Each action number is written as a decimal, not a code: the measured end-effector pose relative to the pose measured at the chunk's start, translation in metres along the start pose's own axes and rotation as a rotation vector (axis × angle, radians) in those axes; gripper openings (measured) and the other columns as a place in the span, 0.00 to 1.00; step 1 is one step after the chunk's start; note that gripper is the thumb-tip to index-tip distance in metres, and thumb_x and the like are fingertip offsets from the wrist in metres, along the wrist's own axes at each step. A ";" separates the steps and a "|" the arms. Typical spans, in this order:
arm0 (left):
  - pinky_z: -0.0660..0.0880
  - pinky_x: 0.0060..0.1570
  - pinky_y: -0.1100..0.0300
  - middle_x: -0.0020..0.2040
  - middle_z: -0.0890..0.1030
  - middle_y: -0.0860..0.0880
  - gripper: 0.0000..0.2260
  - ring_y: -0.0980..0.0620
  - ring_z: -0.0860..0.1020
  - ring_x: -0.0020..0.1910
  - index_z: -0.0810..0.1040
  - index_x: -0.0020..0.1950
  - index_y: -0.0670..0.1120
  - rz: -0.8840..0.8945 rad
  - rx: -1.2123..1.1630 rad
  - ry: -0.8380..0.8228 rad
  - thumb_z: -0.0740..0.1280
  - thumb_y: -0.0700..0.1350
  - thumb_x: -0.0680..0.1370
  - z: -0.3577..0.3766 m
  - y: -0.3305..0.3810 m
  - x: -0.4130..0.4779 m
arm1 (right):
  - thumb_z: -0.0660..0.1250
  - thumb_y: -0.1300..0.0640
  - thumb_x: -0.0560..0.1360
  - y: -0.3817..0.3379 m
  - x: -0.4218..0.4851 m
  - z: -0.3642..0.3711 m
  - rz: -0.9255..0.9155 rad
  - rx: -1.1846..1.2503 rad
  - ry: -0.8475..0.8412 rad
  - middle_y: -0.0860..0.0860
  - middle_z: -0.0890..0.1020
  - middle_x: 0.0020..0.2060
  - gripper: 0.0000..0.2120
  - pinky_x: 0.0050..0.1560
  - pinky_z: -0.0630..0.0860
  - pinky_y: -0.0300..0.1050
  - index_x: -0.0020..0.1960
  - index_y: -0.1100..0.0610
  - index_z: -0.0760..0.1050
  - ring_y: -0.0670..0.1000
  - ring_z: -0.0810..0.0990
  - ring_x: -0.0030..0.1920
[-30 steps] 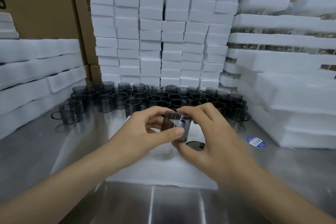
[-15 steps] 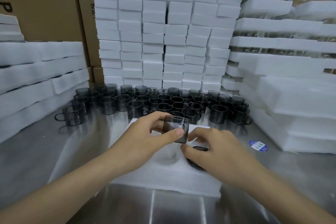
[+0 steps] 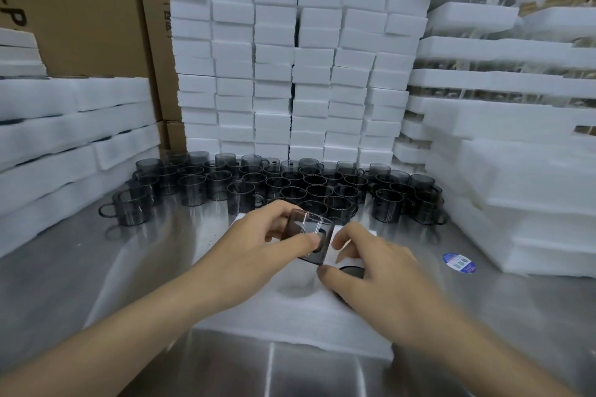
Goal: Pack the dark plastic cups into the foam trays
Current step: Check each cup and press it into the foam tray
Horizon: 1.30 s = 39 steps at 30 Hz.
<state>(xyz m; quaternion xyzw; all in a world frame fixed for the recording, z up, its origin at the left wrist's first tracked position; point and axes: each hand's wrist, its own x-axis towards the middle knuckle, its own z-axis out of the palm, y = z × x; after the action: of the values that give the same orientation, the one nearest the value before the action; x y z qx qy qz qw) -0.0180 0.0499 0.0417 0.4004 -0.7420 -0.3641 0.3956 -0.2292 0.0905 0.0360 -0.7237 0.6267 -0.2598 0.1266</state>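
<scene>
Cup (image 3: 309,235) of smoky cylindrical plastic pinched in left grip (image 3: 258,245); right grip (image 3: 380,274) rests slack, empty, on fuzzy foam tray (image 3: 290,316).

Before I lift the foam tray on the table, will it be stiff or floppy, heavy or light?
Probably very light: the foam tray looks like airy white foam. Being wide and flat, it may flex, so support both ends. On the smooth metal table it likely slides easily.

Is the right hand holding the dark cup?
No, the left hand grips the dark cup; the right hand is over the foam tray.
</scene>
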 end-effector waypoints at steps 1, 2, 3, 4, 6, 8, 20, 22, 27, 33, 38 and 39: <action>0.76 0.65 0.43 0.54 0.88 0.52 0.19 0.52 0.85 0.57 0.82 0.58 0.58 0.001 0.012 0.003 0.73 0.65 0.72 0.000 0.000 0.000 | 0.53 0.31 0.67 -0.001 -0.001 -0.001 -0.023 0.018 0.010 0.39 0.82 0.45 0.20 0.54 0.72 0.47 0.54 0.40 0.68 0.40 0.76 0.51; 0.76 0.63 0.47 0.54 0.87 0.54 0.19 0.55 0.84 0.57 0.80 0.59 0.60 0.007 0.034 0.005 0.73 0.66 0.71 0.001 -0.001 -0.001 | 0.52 0.35 0.68 -0.003 -0.002 -0.001 -0.040 0.035 0.024 0.39 0.82 0.45 0.18 0.52 0.71 0.47 0.54 0.41 0.69 0.40 0.76 0.51; 0.75 0.61 0.51 0.54 0.87 0.56 0.20 0.57 0.84 0.56 0.79 0.59 0.62 0.014 0.061 0.003 0.73 0.67 0.71 0.002 -0.001 -0.002 | 0.52 0.38 0.70 -0.004 -0.002 -0.002 -0.057 0.049 0.042 0.40 0.81 0.45 0.16 0.52 0.73 0.48 0.53 0.42 0.70 0.41 0.76 0.51; 0.75 0.60 0.54 0.54 0.87 0.57 0.20 0.59 0.83 0.56 0.78 0.60 0.64 0.019 0.083 -0.003 0.73 0.68 0.71 0.003 -0.001 -0.004 | 0.53 0.41 0.71 -0.005 -0.003 -0.002 -0.070 0.055 0.062 0.41 0.81 0.46 0.14 0.53 0.74 0.50 0.52 0.43 0.71 0.42 0.77 0.51; 0.75 0.61 0.54 0.54 0.86 0.57 0.21 0.59 0.83 0.56 0.76 0.60 0.65 0.013 0.098 -0.020 0.73 0.68 0.71 0.003 0.000 -0.005 | 0.55 0.41 0.73 -0.007 -0.004 -0.004 -0.081 0.052 0.093 0.41 0.79 0.48 0.14 0.57 0.76 0.52 0.53 0.43 0.73 0.42 0.78 0.53; 0.73 0.61 0.53 0.54 0.87 0.58 0.19 0.61 0.84 0.57 0.76 0.60 0.64 -0.012 0.076 -0.070 0.72 0.67 0.73 0.001 0.002 -0.006 | 0.54 0.37 0.73 -0.008 -0.005 -0.004 -0.091 0.056 0.118 0.38 0.79 0.50 0.16 0.58 0.76 0.50 0.53 0.42 0.74 0.40 0.77 0.54; 0.69 0.74 0.44 0.62 0.85 0.60 0.21 0.61 0.80 0.67 0.75 0.66 0.68 -0.058 0.042 -0.238 0.71 0.68 0.75 -0.011 0.008 -0.006 | 0.52 0.42 0.76 -0.007 -0.006 -0.003 -0.133 0.126 0.169 0.37 0.81 0.47 0.15 0.50 0.76 0.50 0.59 0.35 0.72 0.42 0.79 0.44; 0.69 0.74 0.44 0.61 0.86 0.60 0.21 0.60 0.81 0.65 0.75 0.66 0.67 -0.069 0.022 -0.245 0.71 0.68 0.75 -0.010 0.009 -0.006 | 0.54 0.44 0.80 -0.005 -0.004 -0.002 -0.139 0.097 0.174 0.37 0.80 0.48 0.13 0.57 0.75 0.51 0.58 0.37 0.74 0.42 0.78 0.51; 0.70 0.75 0.44 0.60 0.87 0.53 0.16 0.54 0.84 0.64 0.79 0.67 0.56 -0.066 -0.070 -0.166 0.69 0.59 0.81 -0.002 0.008 -0.003 | 0.60 0.49 0.83 0.001 0.002 -0.003 -0.149 0.051 0.128 0.39 0.79 0.48 0.06 0.59 0.75 0.54 0.54 0.40 0.75 0.43 0.78 0.53; 0.72 0.66 0.48 0.55 0.88 0.47 0.25 0.51 0.84 0.58 0.85 0.58 0.51 -0.100 -0.151 -0.085 0.69 0.68 0.73 -0.006 0.005 0.006 | 0.69 0.44 0.80 0.004 0.006 -0.001 -0.167 0.083 0.097 0.39 0.82 0.49 0.03 0.63 0.75 0.53 0.52 0.40 0.80 0.39 0.79 0.55; 0.69 0.75 0.40 0.54 0.89 0.47 0.29 0.46 0.84 0.60 0.86 0.57 0.49 -0.137 -0.241 0.018 0.68 0.71 0.71 -0.011 -0.003 0.014 | 0.67 0.45 0.83 0.006 0.007 0.004 -0.150 0.125 0.094 0.33 0.79 0.53 0.06 0.70 0.69 0.54 0.53 0.33 0.81 0.36 0.76 0.60; 0.69 0.76 0.39 0.54 0.88 0.48 0.30 0.46 0.84 0.59 0.85 0.57 0.47 -0.146 -0.242 0.030 0.69 0.71 0.70 -0.011 -0.003 0.014 | 0.66 0.49 0.84 0.007 0.007 0.006 -0.144 0.132 0.116 0.33 0.78 0.54 0.09 0.71 0.69 0.54 0.54 0.34 0.81 0.36 0.76 0.60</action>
<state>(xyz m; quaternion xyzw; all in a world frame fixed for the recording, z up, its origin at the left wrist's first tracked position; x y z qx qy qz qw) -0.0131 0.0340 0.0480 0.4081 -0.6556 -0.4728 0.4244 -0.2315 0.0816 0.0293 -0.7405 0.5611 -0.3503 0.1185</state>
